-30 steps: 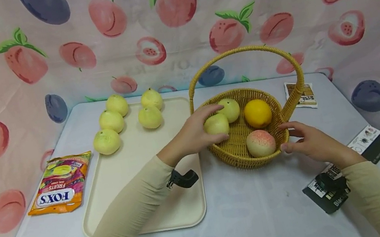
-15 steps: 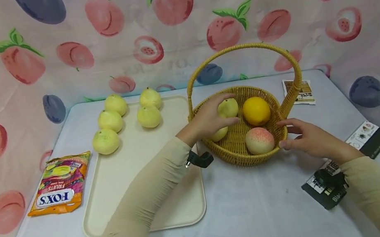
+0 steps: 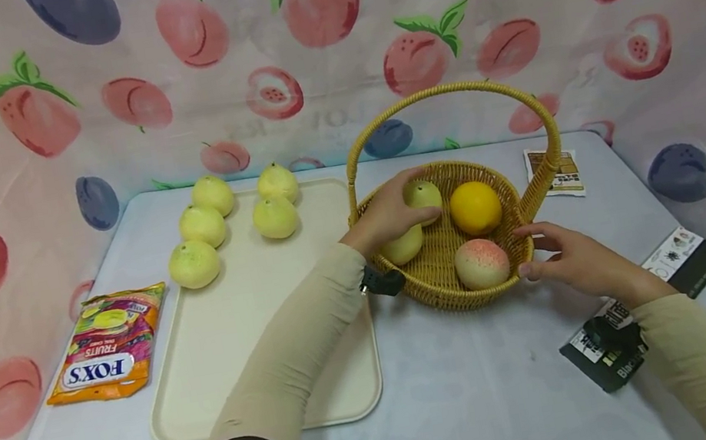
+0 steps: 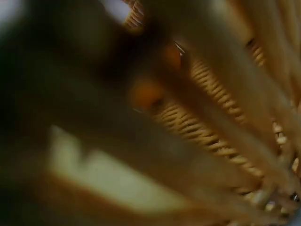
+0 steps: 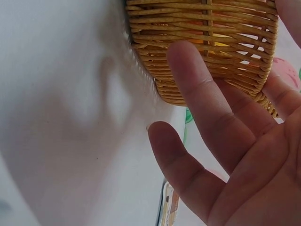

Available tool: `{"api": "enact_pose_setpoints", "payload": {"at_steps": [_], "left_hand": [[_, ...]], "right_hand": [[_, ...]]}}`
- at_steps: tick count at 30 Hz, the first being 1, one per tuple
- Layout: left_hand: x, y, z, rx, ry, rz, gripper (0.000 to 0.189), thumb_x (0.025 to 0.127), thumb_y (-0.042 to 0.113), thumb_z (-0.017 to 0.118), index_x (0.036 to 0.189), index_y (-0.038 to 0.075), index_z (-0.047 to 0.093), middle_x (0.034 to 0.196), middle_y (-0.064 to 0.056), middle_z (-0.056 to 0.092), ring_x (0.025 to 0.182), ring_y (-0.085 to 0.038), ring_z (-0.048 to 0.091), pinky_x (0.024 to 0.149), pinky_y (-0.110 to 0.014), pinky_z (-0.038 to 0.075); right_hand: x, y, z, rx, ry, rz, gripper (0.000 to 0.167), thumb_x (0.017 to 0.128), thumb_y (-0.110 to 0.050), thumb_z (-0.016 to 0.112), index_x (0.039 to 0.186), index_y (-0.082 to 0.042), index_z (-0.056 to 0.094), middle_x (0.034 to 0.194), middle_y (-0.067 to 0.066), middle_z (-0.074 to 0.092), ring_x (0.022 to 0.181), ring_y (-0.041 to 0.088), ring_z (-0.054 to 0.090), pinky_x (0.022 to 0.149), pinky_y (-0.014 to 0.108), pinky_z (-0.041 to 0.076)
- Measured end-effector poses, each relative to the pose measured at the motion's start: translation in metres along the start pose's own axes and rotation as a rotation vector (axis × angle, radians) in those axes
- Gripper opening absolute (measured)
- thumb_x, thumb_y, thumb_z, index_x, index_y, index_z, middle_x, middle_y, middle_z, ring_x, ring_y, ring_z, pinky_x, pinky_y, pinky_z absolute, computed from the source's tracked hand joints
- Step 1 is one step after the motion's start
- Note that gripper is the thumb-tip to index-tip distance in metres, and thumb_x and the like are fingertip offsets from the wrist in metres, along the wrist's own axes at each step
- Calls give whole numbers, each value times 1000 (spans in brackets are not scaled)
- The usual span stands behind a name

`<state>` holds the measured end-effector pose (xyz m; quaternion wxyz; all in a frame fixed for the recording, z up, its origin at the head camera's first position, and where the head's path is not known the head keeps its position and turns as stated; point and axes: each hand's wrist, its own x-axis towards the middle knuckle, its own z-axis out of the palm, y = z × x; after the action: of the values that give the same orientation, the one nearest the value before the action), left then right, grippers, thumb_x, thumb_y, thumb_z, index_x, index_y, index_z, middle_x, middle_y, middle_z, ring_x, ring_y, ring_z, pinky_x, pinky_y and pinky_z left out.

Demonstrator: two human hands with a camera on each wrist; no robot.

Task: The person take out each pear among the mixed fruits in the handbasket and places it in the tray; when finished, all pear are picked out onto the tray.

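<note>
A wicker basket with a tall hoop handle stands on the table. Inside lie two round pale green fruits, a yellow-orange orange and a pink-and-cream peach. My left hand reaches over the basket's left rim, its thumb and fingers around the farther green fruit. The nearer green fruit sits partly under that hand. The left wrist view is dark and blurred, with wicker strands showing. My right hand holds the basket's right rim, its thumb and fingers on either side of the wicker.
Left of the basket lies a cream tray, with several pale green fruits on and along its far end. A Fox's candy bag is at the far left. A small packet and black-and-white packages lie at right.
My left hand has moved right and away from me, from the nearer green fruit to the farther one. The right hand has stayed on the basket rim.
</note>
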<state>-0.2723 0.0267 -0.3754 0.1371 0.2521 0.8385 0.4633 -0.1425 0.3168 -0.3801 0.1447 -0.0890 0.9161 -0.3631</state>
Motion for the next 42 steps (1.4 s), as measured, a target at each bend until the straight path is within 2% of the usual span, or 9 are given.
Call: {"api": "enact_pose_setpoints", "payload": {"at_steps": [5, 10, 20, 23, 28, 36, 39, 42], "left_hand": [[4, -3, 2, 18, 7, -35, 77, 91, 31, 75, 156, 20, 36, 157, 0, 37, 134, -20, 43, 103, -36, 42], [6, -6, 4, 72, -8, -38, 75, 90, 30, 77, 154, 15, 41, 153, -4, 42, 127, -21, 48, 97, -35, 45], [5, -7, 5, 141, -42, -10, 71, 90, 26, 77, 151, 12, 45, 152, -8, 42, 136, -24, 40, 102, -34, 42], [4, -6, 5, 162, -43, -33, 71, 91, 27, 76, 153, 15, 44, 153, -10, 38, 137, -25, 37, 102, -36, 42], [3, -6, 5, 168, -56, -68, 70, 92, 29, 75, 153, 18, 44, 153, -11, 35, 135, -24, 38, 101, -37, 42], [1, -7, 4, 112, -99, -60, 70, 91, 30, 76, 151, 19, 41, 143, -8, 51, 115, -19, 54, 94, -34, 45], [1, -7, 3, 121, -108, -32, 72, 91, 29, 75, 152, 17, 40, 146, -7, 48, 121, -20, 52, 97, -34, 44], [2, -7, 2, 164, -120, -17, 75, 91, 32, 75, 155, 18, 39, 152, -7, 43, 133, -21, 43, 103, -34, 40]], "right_hand": [[0, -1, 0, -17, 7, -2, 69, 96, -36, 70, 149, -4, 39, 148, 34, 38, 129, 57, 42, 99, 72, 35], [-1, -2, 1, -20, 4, -4, 69, 96, -35, 69, 149, -3, 39, 149, 34, 37, 129, 57, 42, 98, 72, 36], [-2, -2, 2, -19, -4, 13, 70, 96, -38, 69, 150, -5, 38, 149, 33, 37, 130, 57, 40, 98, 73, 36], [-2, -2, 1, -20, 0, 6, 70, 96, -37, 69, 150, -4, 38, 149, 33, 38, 130, 57, 40, 98, 73, 36], [-2, -2, 1, -25, 3, 5, 70, 96, -38, 69, 150, -4, 39, 149, 33, 37, 130, 57, 41, 98, 73, 35], [-2, -2, 2, -11, 6, -2, 69, 96, -36, 69, 149, -4, 39, 150, 33, 37, 130, 57, 41, 99, 74, 33], [-3, -2, 2, -11, 6, 0, 69, 96, -36, 69, 149, -4, 39, 151, 32, 35, 130, 57, 40, 99, 74, 33], [-3, -2, 2, -12, 6, -4, 68, 96, -36, 69, 149, -4, 39, 151, 32, 35, 130, 57, 40, 99, 74, 33]]}}
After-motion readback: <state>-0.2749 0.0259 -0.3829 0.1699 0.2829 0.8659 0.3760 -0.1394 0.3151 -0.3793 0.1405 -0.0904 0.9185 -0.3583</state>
